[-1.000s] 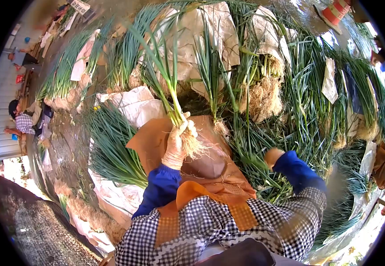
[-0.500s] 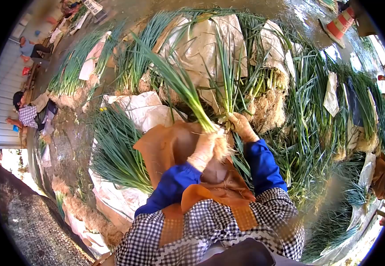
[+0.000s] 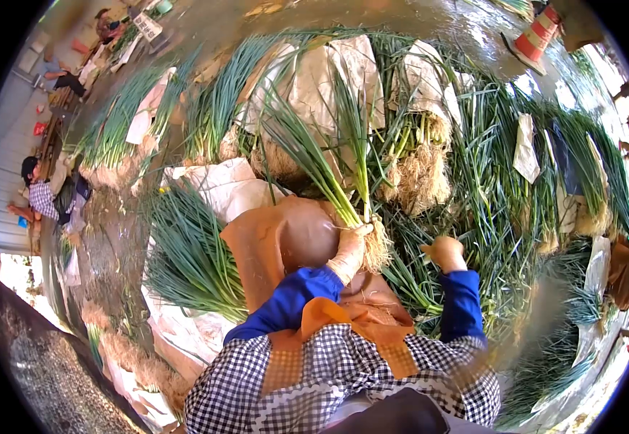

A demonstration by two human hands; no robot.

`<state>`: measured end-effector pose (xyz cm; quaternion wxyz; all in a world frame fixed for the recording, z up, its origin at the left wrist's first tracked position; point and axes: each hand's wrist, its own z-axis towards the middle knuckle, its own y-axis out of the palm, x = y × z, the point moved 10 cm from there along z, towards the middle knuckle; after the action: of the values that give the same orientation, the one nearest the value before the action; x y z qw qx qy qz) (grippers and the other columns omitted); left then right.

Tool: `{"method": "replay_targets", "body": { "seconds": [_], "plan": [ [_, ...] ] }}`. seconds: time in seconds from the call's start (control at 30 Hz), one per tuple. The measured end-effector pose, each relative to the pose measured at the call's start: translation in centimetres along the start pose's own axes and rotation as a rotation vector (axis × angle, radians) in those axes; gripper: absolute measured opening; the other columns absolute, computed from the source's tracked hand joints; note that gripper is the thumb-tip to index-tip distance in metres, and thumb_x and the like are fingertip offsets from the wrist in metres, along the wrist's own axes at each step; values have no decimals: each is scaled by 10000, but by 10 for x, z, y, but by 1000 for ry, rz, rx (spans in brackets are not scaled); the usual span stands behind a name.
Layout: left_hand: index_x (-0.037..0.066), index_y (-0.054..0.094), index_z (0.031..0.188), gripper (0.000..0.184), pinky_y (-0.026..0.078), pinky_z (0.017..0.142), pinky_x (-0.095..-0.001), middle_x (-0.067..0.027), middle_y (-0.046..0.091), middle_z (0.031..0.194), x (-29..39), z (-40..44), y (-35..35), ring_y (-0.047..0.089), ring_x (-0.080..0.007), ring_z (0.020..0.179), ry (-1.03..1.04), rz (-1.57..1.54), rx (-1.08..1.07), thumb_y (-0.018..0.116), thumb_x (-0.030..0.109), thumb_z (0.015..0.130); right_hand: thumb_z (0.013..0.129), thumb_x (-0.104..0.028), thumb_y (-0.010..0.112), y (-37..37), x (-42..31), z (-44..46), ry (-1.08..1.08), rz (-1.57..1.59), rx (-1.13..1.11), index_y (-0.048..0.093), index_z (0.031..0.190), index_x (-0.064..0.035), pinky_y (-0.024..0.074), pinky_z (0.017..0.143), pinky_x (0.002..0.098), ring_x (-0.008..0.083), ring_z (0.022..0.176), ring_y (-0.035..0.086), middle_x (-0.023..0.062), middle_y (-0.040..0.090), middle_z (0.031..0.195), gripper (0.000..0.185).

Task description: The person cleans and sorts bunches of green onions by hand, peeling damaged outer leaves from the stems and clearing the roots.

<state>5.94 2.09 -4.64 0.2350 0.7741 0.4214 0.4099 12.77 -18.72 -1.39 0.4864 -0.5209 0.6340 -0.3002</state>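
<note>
My left hand (image 3: 352, 249) is closed round a small bunch of green onions (image 3: 332, 184) just above its pale, hairy roots. The leaves point up and fan into two parts over the brown apron (image 3: 274, 228) on my lap. To the right, my right hand (image 3: 446, 253) hangs over loose green leaves (image 3: 415, 282); its fingers look curled, and whether anything is between them is too small to make out. A larger pile of green onions (image 3: 191, 249) lies on pale sacking to the left.
Bundles with roots (image 3: 419, 173) and pale sacks (image 3: 354, 65) lie ahead. More leaves (image 3: 488, 159) spread on the right. A red and white cone (image 3: 535, 40) stands at the upper right. A person (image 3: 39, 192) sits at the far left.
My left hand has moved right with its bunch, which now has more stalks. My right hand went to the bunch's stalks, then drew back down and to the right, over the leaves.
</note>
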Motion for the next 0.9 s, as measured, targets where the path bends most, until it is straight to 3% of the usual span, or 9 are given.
{"method": "replay_targets", "body": {
  "seconds": [0.03, 0.07, 0.13, 0.27, 0.37, 0.47, 0.6, 0.73, 0.9],
  "plan": [
    [-10, 578, 976, 171, 508, 587, -312, -89, 620, 786, 2, -1, 4, 602, -198, 659, 3, -1, -3, 522, 51, 826, 884, -441, 459, 24, -17, 16, -126, -323, -166, 632, 856, -47, 471, 531, 306, 177, 557, 579, 85, 618, 688, 432],
    [-7, 579, 979, 174, 508, 584, -311, -89, 620, 785, 2, -5, 5, 601, -195, 654, 5, -8, 3, 520, 53, 827, 869, -511, 431, 40, -42, 40, -391, -37, 25, 632, 990, -51, 462, 659, 393, 278, 716, 622, 133, 641, 784, 516],
    [-6, 580, 981, 179, 507, 577, -303, -88, 620, 785, -3, -7, 3, 599, -190, 644, -46, -30, -16, 518, 63, 828, 889, -480, 453, 41, -113, 44, -163, 1135, -404, 617, 931, -43, 376, 513, 258, 130, 525, 423, 10, 504, 627, 468],
    [-9, 582, 968, 179, 506, 594, -286, -85, 618, 774, 8, -15, 7, 600, -188, 672, 4, -101, -31, 516, 56, 815, 872, -487, 484, 86, -198, 59, -75, 1857, -778, 580, 891, -75, 408, 506, 218, 100, 584, 511, 4, 552, 682, 424],
    [-5, 580, 962, 174, 508, 595, -289, -84, 615, 768, 16, -11, -7, 597, -188, 662, 72, -29, 48, 515, 51, 811, 898, -408, 482, 73, -182, 50, 84, 1750, -414, 582, 969, -58, 443, 491, 256, 133, 525, 521, 13, 566, 650, 371],
    [4, 578, 917, 138, 501, 575, -294, -74, 610, 738, 8, -4, -16, 588, -183, 621, -17, -144, 104, 497, 70, 826, 888, -299, 511, 10, -149, 16, -510, 608, 405, 566, 1015, -2, 456, 530, 262, 147, 570, 512, 10, 547, 686, 328],
    [-4, 571, 909, 151, 487, 553, -281, -73, 606, 734, 5, -1, -17, 574, -182, 596, -61, -154, 83, 492, 105, 841, 860, -233, 531, -6, -28, -33, 8, 1340, -42, 572, 1003, -7, 460, 568, 256, 150, 593, 518, 42, 529, 666, 270],
    [-24, 576, 944, 152, 502, 589, -273, -80, 611, 771, 0, -5, 1, 594, -189, 646, -23, -174, 44, 524, 17, 808, 841, -410, 526, 7, 47, 6, 40, -424, -74, 609, 721, -73, 465, 561, 351, 233, 591, 583, 89, 577, 612, 367],
    [9, 585, 915, 142, 486, 616, -258, -34, 591, 773, 17, -3, -12, 575, -151, 670, 329, 130, 153, 581, 3, 773, 792, -548, 530, -26, -135, 50, -75, 722, -119, 621, 900, -9, 470, 683, 359, 266, 718, 614, 153, 623, 737, 557]
  ]
}}
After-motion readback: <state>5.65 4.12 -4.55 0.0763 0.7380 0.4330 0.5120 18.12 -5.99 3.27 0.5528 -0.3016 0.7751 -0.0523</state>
